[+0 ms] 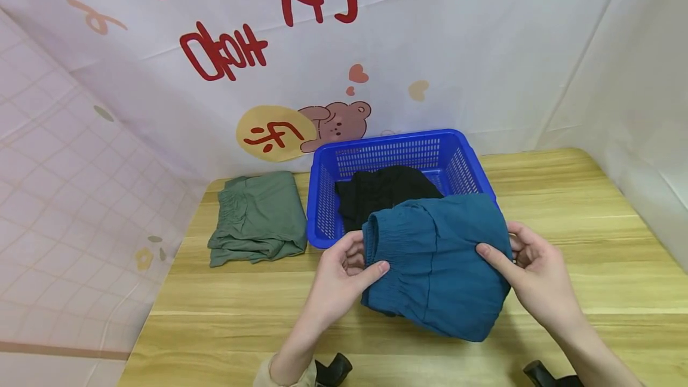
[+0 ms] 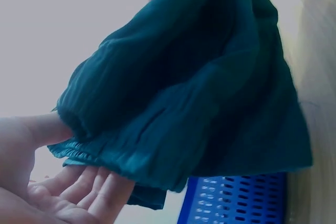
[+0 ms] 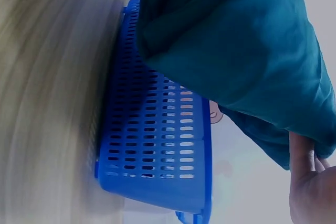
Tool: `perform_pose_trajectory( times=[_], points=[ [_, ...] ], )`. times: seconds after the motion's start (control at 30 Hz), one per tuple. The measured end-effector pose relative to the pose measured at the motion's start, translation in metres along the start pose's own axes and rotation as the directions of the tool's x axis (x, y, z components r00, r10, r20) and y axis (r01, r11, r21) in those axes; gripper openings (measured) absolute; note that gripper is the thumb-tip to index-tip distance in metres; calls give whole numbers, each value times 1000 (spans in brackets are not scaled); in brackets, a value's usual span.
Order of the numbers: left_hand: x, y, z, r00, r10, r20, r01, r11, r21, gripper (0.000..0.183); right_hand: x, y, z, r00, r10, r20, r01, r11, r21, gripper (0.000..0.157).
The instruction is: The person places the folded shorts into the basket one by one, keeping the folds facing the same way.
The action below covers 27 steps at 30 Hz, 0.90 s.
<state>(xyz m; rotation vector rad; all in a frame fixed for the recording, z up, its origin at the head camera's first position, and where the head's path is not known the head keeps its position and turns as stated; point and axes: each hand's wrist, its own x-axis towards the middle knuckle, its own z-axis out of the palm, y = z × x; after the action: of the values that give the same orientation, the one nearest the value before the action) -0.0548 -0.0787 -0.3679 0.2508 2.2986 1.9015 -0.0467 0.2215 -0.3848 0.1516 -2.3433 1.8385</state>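
Note:
Folded blue elastic-waist pants hang between both hands, above the table and in front of the basket. My left hand pinches the gathered waistband, thumb on top and fingers beneath, as the left wrist view also shows. At the opposite folded end, my right hand grips the cloth with the thumb over it and the fingers behind. In the right wrist view the blue cloth covers part of the basket's side. Black folded clothing lies inside the blue plastic basket, partly hidden by the pants.
A folded grey-green garment with a gathered waistband lies on the wooden table, left of the basket. Behind stands a white printed cloth backdrop with a bear picture. Dark wrist-camera parts show near the front edge.

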Motion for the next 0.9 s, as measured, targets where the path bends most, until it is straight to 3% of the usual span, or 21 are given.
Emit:
perform_pose_trajectory(
  times=[0.13, 0.27, 0.43, 0.6, 0.8, 0.9],
  points=[
    [0, -2, 5, 998, -8, -55, 8, 1000, -1, 43, 0, 1, 0, 1000, 18, -21, -16, 995, 101, 30],
    [-1, -3, 8, 995, -30, -99, 31, 1000, 2, 44, 0, 1, 0, 999, 17, -47, -11, 992, 125, 29],
    [-1, 0, 7, 994, 10, -107, -13, 1000, -22, 42, 4, -2, 0, 999, -4, -43, 7, 998, 60, 29],
    [3, 7, -4, 985, 81, -151, -81, 997, 2, 43, 20, -14, 1, 997, -83, -6, 83, 996, -13, 32],
    [16, 16, -18, 973, 98, -211, -85, 994, 73, 50, 47, -33, 3, 985, -169, 34, 172, 979, -105, 25],
    [25, 20, -23, 965, 98, -241, -81, 993, 81, 54, 64, -43, 3, 979, -191, 75, 198, 975, -100, 24]
  ],
)
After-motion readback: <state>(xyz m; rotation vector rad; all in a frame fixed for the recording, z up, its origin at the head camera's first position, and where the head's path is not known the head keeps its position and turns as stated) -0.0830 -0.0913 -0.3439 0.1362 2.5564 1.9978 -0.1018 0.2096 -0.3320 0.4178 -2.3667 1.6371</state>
